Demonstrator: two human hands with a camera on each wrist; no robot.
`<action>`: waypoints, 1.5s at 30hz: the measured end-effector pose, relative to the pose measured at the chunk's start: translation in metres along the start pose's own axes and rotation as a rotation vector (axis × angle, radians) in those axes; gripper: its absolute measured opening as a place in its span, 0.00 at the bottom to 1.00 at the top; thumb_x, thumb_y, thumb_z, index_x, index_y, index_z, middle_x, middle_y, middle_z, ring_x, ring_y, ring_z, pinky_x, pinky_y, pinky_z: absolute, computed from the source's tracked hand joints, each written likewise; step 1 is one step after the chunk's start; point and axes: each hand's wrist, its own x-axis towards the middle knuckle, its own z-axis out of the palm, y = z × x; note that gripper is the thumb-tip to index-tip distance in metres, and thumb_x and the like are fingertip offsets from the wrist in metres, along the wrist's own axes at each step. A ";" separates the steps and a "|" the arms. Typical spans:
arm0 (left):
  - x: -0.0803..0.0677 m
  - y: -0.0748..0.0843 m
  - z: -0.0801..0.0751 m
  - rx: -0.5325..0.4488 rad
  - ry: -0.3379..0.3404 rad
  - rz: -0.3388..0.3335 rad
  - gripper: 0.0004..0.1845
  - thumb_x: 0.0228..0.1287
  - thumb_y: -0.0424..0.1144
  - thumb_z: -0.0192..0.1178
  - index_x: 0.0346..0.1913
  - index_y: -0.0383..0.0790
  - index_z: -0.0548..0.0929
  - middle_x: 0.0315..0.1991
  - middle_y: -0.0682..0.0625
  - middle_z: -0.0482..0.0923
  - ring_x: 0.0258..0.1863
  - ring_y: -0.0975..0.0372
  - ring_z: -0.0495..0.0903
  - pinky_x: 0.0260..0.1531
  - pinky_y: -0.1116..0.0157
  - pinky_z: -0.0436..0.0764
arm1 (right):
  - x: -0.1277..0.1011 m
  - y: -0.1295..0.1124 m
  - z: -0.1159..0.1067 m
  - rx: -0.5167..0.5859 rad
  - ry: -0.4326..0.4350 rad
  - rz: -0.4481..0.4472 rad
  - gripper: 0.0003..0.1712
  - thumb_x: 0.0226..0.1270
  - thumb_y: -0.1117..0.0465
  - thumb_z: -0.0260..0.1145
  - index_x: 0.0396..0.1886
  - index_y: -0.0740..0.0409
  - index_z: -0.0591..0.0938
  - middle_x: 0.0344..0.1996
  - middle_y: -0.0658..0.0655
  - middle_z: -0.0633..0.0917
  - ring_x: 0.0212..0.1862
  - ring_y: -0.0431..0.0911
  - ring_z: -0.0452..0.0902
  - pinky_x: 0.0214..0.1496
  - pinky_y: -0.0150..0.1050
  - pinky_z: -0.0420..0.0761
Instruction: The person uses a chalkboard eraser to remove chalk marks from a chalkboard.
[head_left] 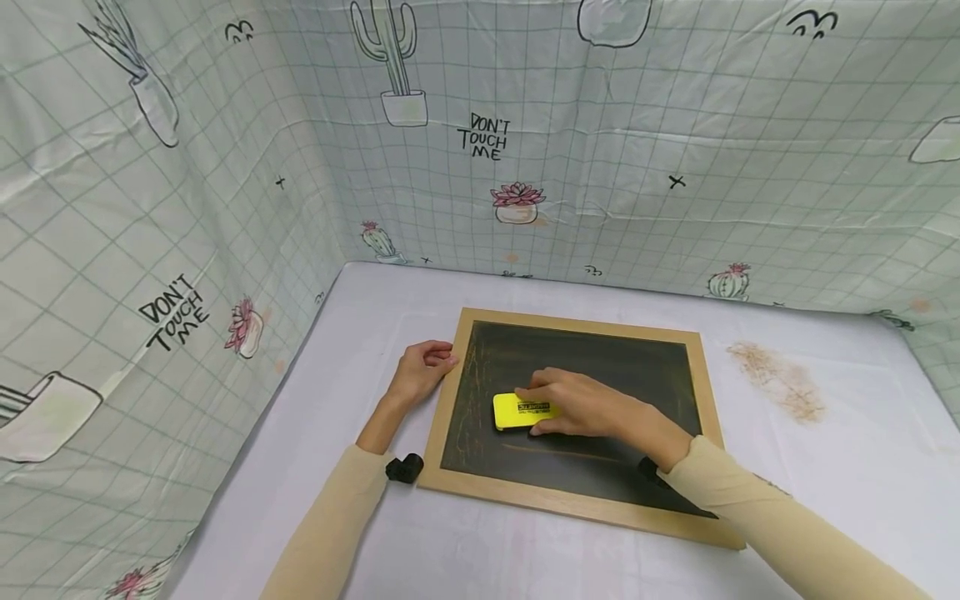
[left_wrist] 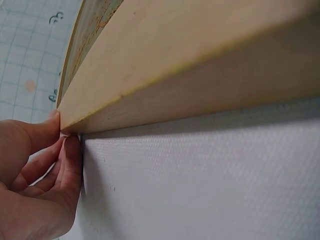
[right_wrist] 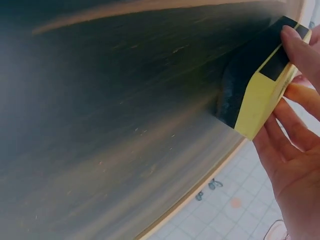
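Observation:
A small chalkboard (head_left: 585,346) with a wooden frame (head_left: 570,510) lies flat on the white table. My right hand (head_left: 581,404) grips a yellow board eraser (head_left: 506,412) over the middle of the dark surface. Seen from the right wrist, thumb and fingers hold the sides of the eraser (right_wrist: 256,102), its dark felt against the board. At the board's left edge my left hand (head_left: 420,373) pinches the frame; in the left wrist view the thumb lies on the wood and curled fingers touch its side. Faint orange-brown chalk streaks (head_left: 468,408) mark the board's left part and the area below the eraser.
A brownish powder smudge (head_left: 776,379) spreads on the table (head_left: 847,483) right of the board. Cloth walls (head_left: 615,150) with cactus drawings and lettering close off the back and left side. A black wrist device (head_left: 405,468) sits at the left sleeve, near the frame's corner.

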 end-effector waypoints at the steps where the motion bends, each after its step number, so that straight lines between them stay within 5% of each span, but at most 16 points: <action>1: 0.000 0.001 0.000 -0.003 -0.002 0.001 0.17 0.71 0.31 0.65 0.57 0.24 0.82 0.47 0.35 0.84 0.44 0.48 0.84 0.45 0.59 0.82 | -0.001 0.000 0.000 -0.009 -0.002 -0.002 0.35 0.65 0.51 0.76 0.67 0.63 0.80 0.51 0.60 0.82 0.49 0.49 0.79 0.51 0.43 0.83; 25: 0.000 -0.003 0.002 0.020 0.011 -0.016 0.16 0.72 0.32 0.65 0.57 0.25 0.82 0.47 0.37 0.84 0.43 0.50 0.84 0.44 0.59 0.82 | -0.049 0.013 -0.006 -0.057 0.003 0.025 0.33 0.67 0.52 0.75 0.67 0.62 0.80 0.50 0.60 0.82 0.47 0.49 0.80 0.47 0.43 0.84; 45: 0.001 -0.003 0.001 0.015 0.015 -0.007 0.16 0.71 0.32 0.65 0.57 0.26 0.83 0.46 0.37 0.84 0.43 0.50 0.83 0.41 0.64 0.80 | -0.095 0.028 -0.011 -0.066 0.102 0.070 0.32 0.62 0.54 0.78 0.63 0.65 0.83 0.48 0.59 0.82 0.45 0.48 0.80 0.43 0.41 0.84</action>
